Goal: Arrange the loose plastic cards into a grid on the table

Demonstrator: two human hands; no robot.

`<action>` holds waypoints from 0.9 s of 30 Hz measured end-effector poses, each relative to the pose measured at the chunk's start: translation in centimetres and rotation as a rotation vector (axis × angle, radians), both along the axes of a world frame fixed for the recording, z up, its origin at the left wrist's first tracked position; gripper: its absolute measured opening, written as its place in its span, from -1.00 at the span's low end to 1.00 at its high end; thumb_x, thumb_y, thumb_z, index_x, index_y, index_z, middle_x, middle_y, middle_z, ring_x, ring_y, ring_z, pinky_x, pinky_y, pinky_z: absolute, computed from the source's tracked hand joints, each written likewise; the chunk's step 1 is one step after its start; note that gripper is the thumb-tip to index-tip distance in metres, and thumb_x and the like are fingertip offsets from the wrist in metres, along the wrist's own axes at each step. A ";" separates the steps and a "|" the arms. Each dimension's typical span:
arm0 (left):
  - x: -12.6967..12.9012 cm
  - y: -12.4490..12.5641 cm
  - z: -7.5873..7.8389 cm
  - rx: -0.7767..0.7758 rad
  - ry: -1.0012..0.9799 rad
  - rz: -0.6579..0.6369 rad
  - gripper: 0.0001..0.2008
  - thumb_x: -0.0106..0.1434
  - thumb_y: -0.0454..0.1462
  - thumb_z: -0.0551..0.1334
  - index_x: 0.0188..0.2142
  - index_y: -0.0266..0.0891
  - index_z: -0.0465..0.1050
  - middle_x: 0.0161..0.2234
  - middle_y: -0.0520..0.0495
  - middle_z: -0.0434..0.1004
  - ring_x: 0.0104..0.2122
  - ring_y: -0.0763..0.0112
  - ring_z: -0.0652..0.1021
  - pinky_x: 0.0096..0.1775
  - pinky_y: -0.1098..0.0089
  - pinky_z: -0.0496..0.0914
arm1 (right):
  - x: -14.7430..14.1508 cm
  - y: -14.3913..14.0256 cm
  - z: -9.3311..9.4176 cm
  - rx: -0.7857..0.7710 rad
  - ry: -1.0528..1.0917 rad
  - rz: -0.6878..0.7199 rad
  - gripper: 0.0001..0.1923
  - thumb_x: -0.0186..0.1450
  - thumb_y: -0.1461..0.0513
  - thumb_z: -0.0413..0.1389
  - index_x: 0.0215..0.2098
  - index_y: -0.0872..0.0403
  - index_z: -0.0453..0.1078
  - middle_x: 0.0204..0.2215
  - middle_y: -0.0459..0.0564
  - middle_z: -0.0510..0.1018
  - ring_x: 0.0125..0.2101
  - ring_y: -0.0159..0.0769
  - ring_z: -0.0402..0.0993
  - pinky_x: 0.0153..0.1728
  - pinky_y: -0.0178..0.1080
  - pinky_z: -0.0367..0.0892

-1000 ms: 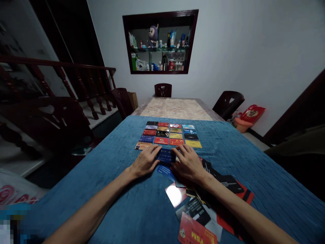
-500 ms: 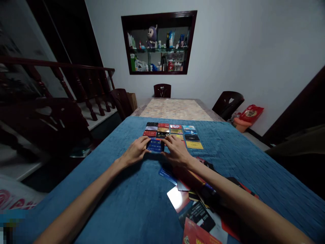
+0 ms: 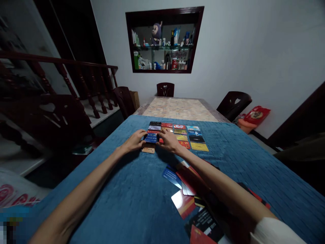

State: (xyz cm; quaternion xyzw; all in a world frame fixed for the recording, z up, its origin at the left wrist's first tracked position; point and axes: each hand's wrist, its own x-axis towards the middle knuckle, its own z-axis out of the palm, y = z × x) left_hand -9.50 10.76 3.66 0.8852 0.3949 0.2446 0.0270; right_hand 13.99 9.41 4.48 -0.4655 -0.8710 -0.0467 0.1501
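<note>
Both my hands reach far out over a blue cloth (image 3: 122,189) on the table. Between them they hold a dark blue card (image 3: 151,137), my left hand (image 3: 134,141) on its left edge and my right hand (image 3: 167,140) on its right edge. The card hovers over the left column of a grid of cards (image 3: 189,135) laid in rows. An orange card (image 3: 148,149) of that grid shows just below my left hand. A loose heap of cards (image 3: 188,189) lies under and beside my right forearm, nearer to me.
Beyond the blue cloth the table carries a patterned top (image 3: 179,109). Dark chairs stand at the far end (image 3: 165,89), at the right (image 3: 235,105) and at the left (image 3: 123,100). A stair railing (image 3: 63,78) runs along the left. A wall niche (image 3: 164,39) holds bottles and a toy.
Both hands have carried the dark blue card away from me, from just before the grid's near edge to over its left column. The view has shifted slightly.
</note>
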 end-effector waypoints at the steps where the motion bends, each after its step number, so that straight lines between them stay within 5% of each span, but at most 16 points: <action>1: -0.1 0.3 0.0 -0.017 0.014 0.001 -0.61 0.16 -0.39 0.21 0.01 -0.31 0.47 0.01 -0.22 0.48 0.01 0.15 0.51 0.10 0.17 0.41 | -0.2 0.2 -0.1 -0.014 -0.007 -0.006 -0.59 0.31 0.08 0.18 0.05 0.13 0.45 0.06 0.18 0.45 0.09 0.00 0.25 0.02 -0.09 0.27; 27: -0.5 4.2 -1.7 -0.179 0.225 0.079 -0.67 0.15 -0.35 0.21 -0.09 -0.27 0.58 -0.10 -0.15 0.59 -0.11 0.20 0.57 0.01 0.32 0.43 | -1.8 2.6 -1.6 -0.156 -0.074 -0.084 -0.63 0.32 0.04 0.12 -0.01 0.04 0.53 0.03 0.13 0.54 0.05 0.01 0.35 -0.07 -0.14 0.32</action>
